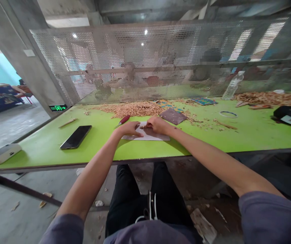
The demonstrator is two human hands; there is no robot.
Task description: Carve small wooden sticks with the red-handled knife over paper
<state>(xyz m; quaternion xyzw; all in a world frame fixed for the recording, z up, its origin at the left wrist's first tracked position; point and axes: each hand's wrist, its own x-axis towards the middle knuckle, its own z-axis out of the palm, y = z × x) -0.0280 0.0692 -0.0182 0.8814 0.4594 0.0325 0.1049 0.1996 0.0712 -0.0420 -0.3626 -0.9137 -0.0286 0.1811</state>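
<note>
Wood piece [142, 127], over paper [158, 137], pinched in right hand [157, 125]. Left hand [130, 128], spread, at piece's 9 o'clock. From paper: tool [124, 119] at 10 o'clock, phone [76, 137] at 9 o'clock, shavings [132, 109] at 11 o'clock. Table [43, 142], green, beneath all.

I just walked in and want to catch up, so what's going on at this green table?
A person has both hands over a pale sheet on the green table. The right hand seems to pinch a small light-brown piece above or on the sheet. The left hand is at the sheet's left side, thumb and fingers apart. A red-handled tool lies just beyond it, with wood shavings behind and a phone to the left.
</note>
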